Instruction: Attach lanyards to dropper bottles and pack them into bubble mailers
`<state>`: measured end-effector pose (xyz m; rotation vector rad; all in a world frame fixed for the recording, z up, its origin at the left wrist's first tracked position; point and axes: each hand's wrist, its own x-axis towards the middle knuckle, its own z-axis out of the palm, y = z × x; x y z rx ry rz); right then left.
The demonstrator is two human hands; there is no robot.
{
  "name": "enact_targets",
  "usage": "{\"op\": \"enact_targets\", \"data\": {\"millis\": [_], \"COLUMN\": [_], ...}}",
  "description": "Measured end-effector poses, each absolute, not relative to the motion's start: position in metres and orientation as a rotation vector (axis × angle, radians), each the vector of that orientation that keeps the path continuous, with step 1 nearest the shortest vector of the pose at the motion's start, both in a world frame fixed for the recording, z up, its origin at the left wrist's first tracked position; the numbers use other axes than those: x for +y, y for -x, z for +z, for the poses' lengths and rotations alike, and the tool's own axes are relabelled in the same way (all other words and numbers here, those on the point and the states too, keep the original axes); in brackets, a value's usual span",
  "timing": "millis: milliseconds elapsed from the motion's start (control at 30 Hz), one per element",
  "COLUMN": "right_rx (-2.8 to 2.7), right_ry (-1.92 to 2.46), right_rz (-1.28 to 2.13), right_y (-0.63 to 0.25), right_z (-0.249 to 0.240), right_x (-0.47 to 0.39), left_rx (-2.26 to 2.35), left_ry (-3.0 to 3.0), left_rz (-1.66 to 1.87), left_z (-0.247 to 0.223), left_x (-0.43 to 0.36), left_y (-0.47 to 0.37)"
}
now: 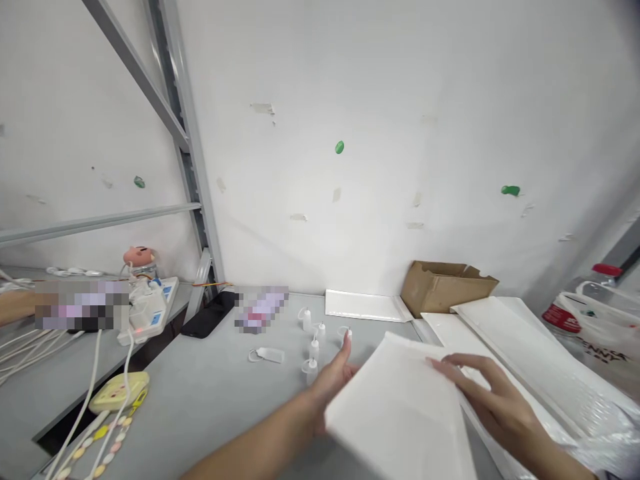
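Note:
A white envelope [400, 413] is held tilted above the grey table between both hands. My left hand [333, 383] grips its left edge, thumb pointing up and the other fingers partly hidden behind it. My right hand [493, 393] pinches the upper right edge with thumb and index finger. Just beyond my left hand stand several small white dropper bottles [313, 348], and one more bottle [271, 355] lies on its side to their left. Another white envelope [367, 306] lies flat by the wall.
An open cardboard box [440, 287] stands at the back right. White padded envelopes [530, 340] and a bag with a red-capped bottle [607, 270] are at the right. A black phone [210, 315], power strip [163, 307], cables and a yellow case [120, 392] lie left. Another person's arm [17, 307] reaches in far left.

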<state>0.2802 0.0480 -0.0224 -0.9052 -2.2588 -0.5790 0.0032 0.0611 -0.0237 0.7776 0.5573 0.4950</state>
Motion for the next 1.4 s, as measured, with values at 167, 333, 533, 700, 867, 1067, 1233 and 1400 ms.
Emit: {"op": "enact_targets", "data": {"millis": [167,333,533,700,867,1067,1233,1400], "right_rx": [-2.588,-2.322,-2.116,-2.060,-1.810,-1.516,-1.610,-1.664], "right_ry": [0.974,1.192,1.341,1.280,1.189,1.124,1.134,1.202], "right_rz": [-0.329,0.306,0.474,0.441,0.314,0.207,0.211,0.394], "right_y": [-0.266,-0.239,-0.162,-0.122,-0.149,-0.185,-0.189,-0.203], "right_z": [-0.026,0.003,0.004,-0.017,-0.006,-0.003,-0.010,-0.002], "right_x": [0.027,0.047,0.097,0.127,0.116,0.093,0.097,0.106], "left_rx": [0.629,0.756,0.762,0.772,0.918,1.010,1.051,1.077], "left_ry": [-0.766,-0.827,-0.848,-0.807,-0.749,-0.886,-1.007,-1.075], "left_rz": [0.491,0.430,0.450,0.530,0.743,0.847,0.874,0.895], "left_z": [-0.025,-0.030,-0.028,-0.025,-0.028,-0.030,-0.025,-0.029], "left_x": [0.054,0.044,0.046,0.044,0.048,0.052,0.051,0.055], "left_y": [-0.007,-0.010,-0.007,-0.009,-0.009,-0.007,-0.009,-0.011]}}
